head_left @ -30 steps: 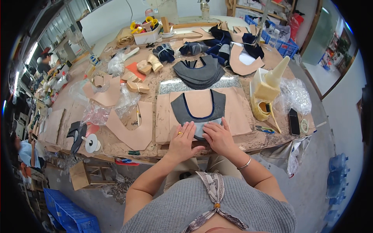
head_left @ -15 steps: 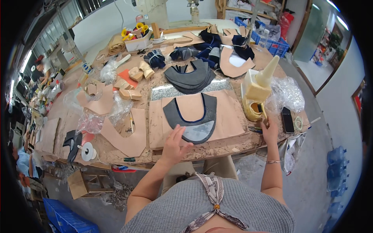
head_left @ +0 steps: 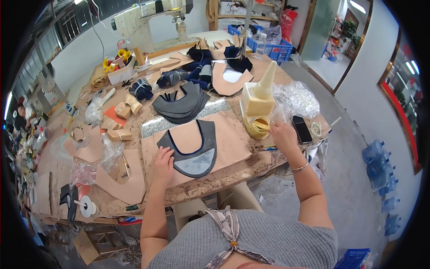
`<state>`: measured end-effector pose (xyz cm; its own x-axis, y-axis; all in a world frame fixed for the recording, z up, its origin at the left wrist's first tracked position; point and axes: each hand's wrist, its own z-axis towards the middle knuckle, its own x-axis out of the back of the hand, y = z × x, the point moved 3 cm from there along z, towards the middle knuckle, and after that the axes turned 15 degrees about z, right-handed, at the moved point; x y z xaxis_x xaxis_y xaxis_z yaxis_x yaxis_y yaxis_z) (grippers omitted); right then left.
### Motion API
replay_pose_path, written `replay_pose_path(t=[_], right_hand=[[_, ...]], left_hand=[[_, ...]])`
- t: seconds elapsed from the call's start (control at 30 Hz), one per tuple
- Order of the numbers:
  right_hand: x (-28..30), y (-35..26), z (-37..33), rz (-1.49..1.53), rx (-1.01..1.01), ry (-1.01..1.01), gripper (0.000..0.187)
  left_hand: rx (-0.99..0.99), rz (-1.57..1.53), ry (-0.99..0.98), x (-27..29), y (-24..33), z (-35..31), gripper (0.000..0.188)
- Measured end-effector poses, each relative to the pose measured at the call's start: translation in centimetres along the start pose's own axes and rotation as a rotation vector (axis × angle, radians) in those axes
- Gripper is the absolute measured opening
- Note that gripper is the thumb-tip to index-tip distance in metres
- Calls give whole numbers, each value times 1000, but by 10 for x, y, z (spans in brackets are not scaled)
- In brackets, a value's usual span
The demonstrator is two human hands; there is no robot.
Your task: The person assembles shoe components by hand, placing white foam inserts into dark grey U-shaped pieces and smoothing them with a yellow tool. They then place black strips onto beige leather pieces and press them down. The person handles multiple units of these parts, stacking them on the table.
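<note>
My left hand (head_left: 163, 167) rests with fingers stretched out at the left edge of a dark grey U-shaped piece (head_left: 207, 154). This piece has a navy inner edge and a paler, shiny patch along its curve. It lies on stacked beige sheets (head_left: 233, 148). At the right, my right hand (head_left: 284, 135) has its fingers bent together beside the mouth of a yellow, glue-crusted pot (head_left: 257, 130). What those fingers hold, if anything, is hidden. Behind the pot stands a white container with a pale cone-shaped nozzle (head_left: 266, 85).
Beyond the piece lies a fanned stack of similar grey pieces (head_left: 181, 107) on a speckled slab (head_left: 152, 127). A black phone (head_left: 302, 129) and crumpled clear plastic (head_left: 298, 98) lie at the right. Beige cutouts (head_left: 121, 179) and a white spool (head_left: 88, 206) are at the left.
The view has turned right, so the table appears farther left. My left hand has settled at the grey piece's left edge. My right hand has risen from the table's front to the yellow pot's mouth.
</note>
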<state>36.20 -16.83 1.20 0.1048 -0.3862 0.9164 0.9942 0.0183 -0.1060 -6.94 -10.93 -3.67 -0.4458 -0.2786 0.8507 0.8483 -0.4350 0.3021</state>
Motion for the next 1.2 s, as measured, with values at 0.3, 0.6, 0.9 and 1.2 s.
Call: replay_pose_path(t=[0.3,0.6,0.9,1.2], right_hand=[[19,-1,-47,409,-154,223,15],[-18,-112,-19,1121,-153,-391,21],[-50,-229,33,649,532,-118,12],[-21,-203,24,555,681,-189,7]], left_hand=[[25,-14,17,-3,-2,-4,23],[11,-99,59,-15,-21,3,17],[19,-108,23,-17,-28,3,21],[32,-158,45,-12,-26,1,19]])
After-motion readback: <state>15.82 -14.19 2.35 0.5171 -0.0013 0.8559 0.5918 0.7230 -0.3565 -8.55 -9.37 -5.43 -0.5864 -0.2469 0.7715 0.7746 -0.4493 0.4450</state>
